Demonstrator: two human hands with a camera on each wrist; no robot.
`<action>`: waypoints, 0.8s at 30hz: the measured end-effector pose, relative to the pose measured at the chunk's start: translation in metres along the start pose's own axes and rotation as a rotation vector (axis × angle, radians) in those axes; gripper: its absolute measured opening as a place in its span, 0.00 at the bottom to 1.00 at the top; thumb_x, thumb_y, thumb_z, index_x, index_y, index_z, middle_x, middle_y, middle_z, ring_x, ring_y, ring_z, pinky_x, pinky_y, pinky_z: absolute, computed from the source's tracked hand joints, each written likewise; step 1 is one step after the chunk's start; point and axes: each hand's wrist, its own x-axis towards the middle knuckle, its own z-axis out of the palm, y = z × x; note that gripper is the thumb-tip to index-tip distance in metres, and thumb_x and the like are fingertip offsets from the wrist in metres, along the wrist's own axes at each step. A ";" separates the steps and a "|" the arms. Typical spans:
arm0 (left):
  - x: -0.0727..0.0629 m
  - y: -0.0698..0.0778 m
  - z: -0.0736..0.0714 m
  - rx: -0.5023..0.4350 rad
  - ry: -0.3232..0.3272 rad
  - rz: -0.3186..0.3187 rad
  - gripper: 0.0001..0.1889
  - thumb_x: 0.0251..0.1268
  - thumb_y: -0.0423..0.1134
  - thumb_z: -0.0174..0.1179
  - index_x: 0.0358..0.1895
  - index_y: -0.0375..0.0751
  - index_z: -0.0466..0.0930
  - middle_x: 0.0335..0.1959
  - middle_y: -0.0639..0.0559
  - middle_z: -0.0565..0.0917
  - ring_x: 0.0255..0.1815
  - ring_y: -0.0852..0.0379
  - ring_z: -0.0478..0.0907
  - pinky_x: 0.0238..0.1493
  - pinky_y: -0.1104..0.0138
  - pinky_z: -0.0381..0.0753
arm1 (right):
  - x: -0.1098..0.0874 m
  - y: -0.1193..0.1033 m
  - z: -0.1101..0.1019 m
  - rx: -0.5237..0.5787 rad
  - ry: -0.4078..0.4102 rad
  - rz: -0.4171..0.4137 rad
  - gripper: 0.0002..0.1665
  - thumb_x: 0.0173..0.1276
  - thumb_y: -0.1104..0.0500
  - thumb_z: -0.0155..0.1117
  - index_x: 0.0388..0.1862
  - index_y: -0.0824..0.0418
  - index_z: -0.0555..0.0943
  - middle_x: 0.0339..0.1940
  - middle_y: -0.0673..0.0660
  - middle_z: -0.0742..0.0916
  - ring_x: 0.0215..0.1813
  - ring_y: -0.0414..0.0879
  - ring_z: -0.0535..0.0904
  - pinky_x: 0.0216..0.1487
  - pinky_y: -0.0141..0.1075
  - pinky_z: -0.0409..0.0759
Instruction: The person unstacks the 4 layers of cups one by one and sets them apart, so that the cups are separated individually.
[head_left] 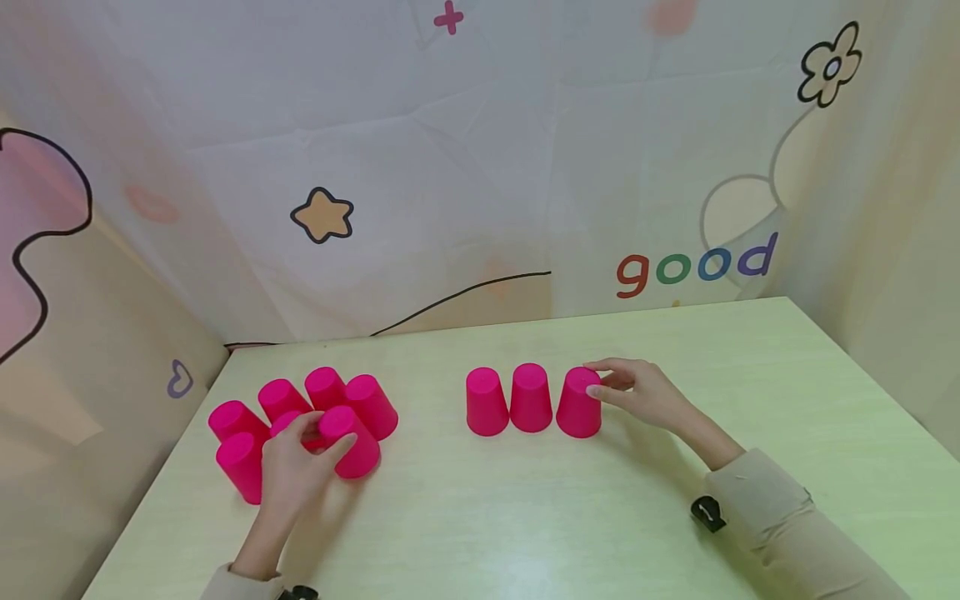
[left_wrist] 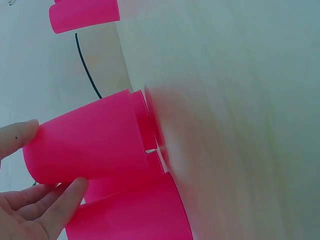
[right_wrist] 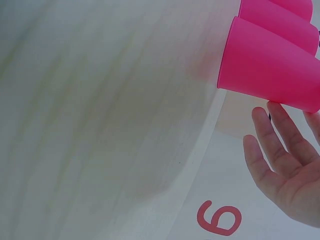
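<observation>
My left hand (head_left: 288,462) grips an upside-down pink cup (head_left: 351,446) at the front of a cluster of pink cups on the left of the table. Thumb and fingers lie on opposite sides of that cup (left_wrist: 90,140) near its closed end; whether its rim touches the table I cannot tell. My right hand (head_left: 641,392) holds the rightmost pink cup (head_left: 577,408) of a row of three, thumb in front and a finger behind its top. In the right wrist view, fingertips meet this cup's side (right_wrist: 270,65) while the other fingers spread loosely; the thumb is hidden.
Beside the held right cup stand a middle cup (head_left: 531,398) and a left cup (head_left: 487,402), both upside down. Several more inverted cups, such as one at the cluster's back right (head_left: 372,407), crowd around my left hand. A printed cloth (head_left: 450,167) hangs behind the table (head_left: 510,517).
</observation>
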 end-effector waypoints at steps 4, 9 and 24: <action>0.000 -0.001 -0.001 0.022 -0.012 0.004 0.30 0.50 0.43 0.68 0.54 0.29 0.71 0.42 0.36 0.79 0.40 0.44 0.76 0.36 0.60 0.78 | 0.000 -0.001 0.000 0.003 0.000 0.006 0.26 0.61 0.56 0.63 0.58 0.63 0.73 0.49 0.64 0.80 0.46 0.56 0.78 0.38 0.40 0.80; 0.000 -0.004 -0.003 0.038 -0.047 -0.001 0.30 0.50 0.41 0.67 0.55 0.27 0.70 0.43 0.35 0.79 0.41 0.42 0.76 0.37 0.57 0.78 | 0.000 0.000 0.001 0.006 0.002 0.010 0.26 0.61 0.56 0.63 0.58 0.62 0.73 0.49 0.63 0.80 0.46 0.55 0.77 0.38 0.40 0.80; 0.000 0.009 -0.016 -0.042 0.019 0.007 0.29 0.52 0.41 0.66 0.57 0.31 0.70 0.49 0.36 0.78 0.48 0.42 0.76 0.40 0.57 0.80 | 0.000 -0.002 0.000 0.001 0.004 0.003 0.26 0.61 0.56 0.63 0.58 0.63 0.73 0.49 0.63 0.80 0.46 0.56 0.77 0.38 0.40 0.80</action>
